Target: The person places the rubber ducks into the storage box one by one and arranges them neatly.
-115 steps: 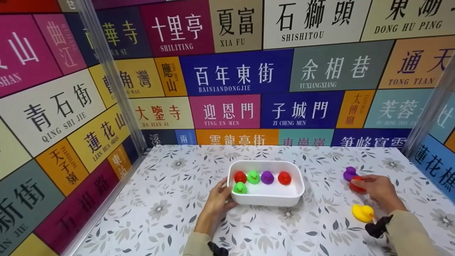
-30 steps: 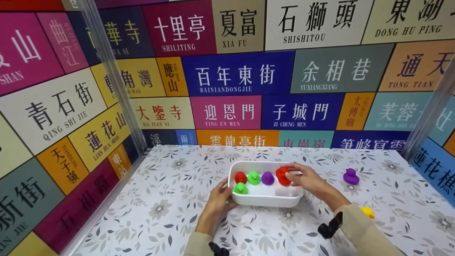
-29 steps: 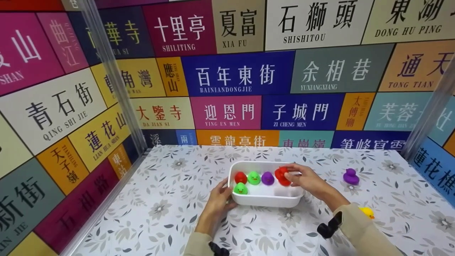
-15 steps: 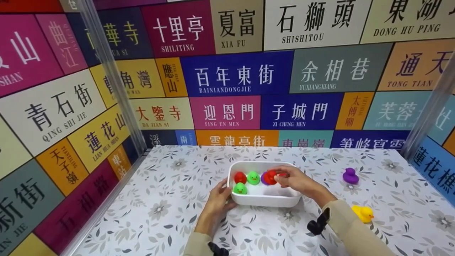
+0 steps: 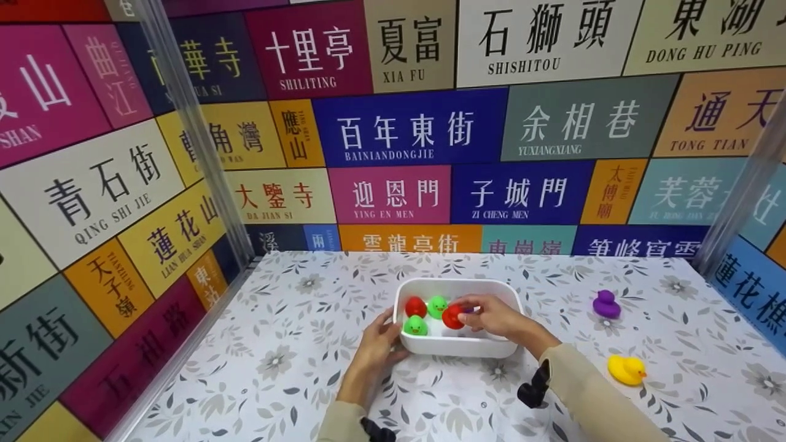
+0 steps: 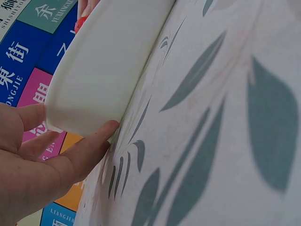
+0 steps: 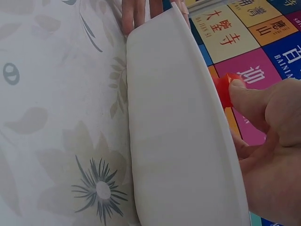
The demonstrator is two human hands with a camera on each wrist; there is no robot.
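A white tub (image 5: 460, 347) stands on the table with several rubber ducks inside. My left hand (image 5: 376, 342) holds its left end; in the left wrist view the thumb is at the rim and a finger lies along the lower wall of the tub (image 6: 108, 66). Over the tub, my right hand (image 5: 497, 318) pinches a red rubber duck (image 5: 454, 317), whose red edge also shows past the rim in the right wrist view. At the tub's left end sit another red duck (image 5: 416, 307) and two green ducks (image 5: 438, 306). Behind the right fingers, the tub's purple duck is mostly hidden.
To the right of the tub, a purple duck (image 5: 606, 304) and a yellow duck (image 5: 627, 370) sit on the flower-patterned tabletop (image 5: 276, 362). A wall of coloured name panels (image 5: 405, 126) rises behind the table, with clear upright strips at its corners.
My right hand picked up the red duck beside the purple one, brought it into the tub, then moved it left there toward the green ducks. My left hand has stayed on the tub.
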